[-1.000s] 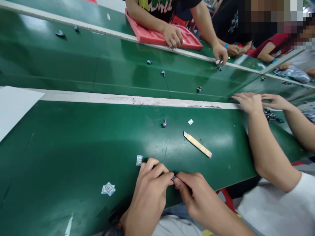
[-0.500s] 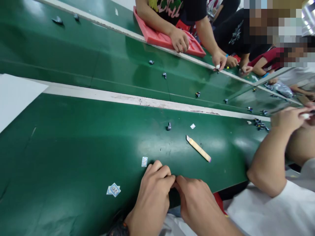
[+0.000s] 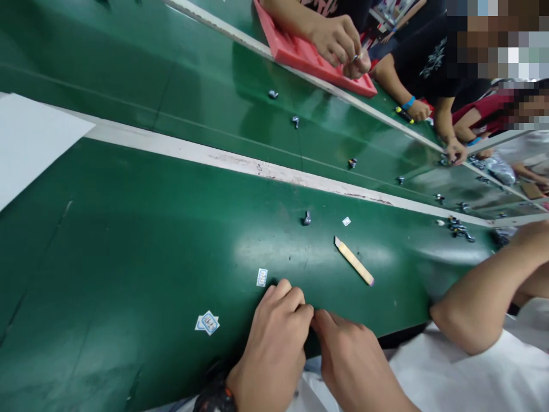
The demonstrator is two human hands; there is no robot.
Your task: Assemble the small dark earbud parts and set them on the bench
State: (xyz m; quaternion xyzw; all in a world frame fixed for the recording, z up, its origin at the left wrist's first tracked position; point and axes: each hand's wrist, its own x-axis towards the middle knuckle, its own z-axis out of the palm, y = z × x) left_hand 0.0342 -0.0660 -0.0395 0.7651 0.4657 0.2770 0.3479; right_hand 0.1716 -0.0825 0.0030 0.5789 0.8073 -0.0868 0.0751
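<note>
The table surface (image 3: 128,240) under the left hand (image 3: 274,343) and the right hand (image 3: 351,360) is deep glossy green, crossed beyond the fingers by a scuffed white strip (image 3: 257,167). Just ahead of the left hand lies a small white label (image 3: 261,277) printed in blue; to that hand's left sit two more labels (image 3: 207,323), white with blue print. Ahead of the right hand is a pale tan wooden stick (image 3: 354,261) with a pinkish-purple end. Beyond it are a dark grey metal part (image 3: 307,218) and a tiny white square (image 3: 346,221). Far ahead lies a coral-red tray (image 3: 300,54). Far left is a white sheet (image 3: 30,137). The left wrist carries a black band (image 3: 217,395) with an orange spot.
</note>
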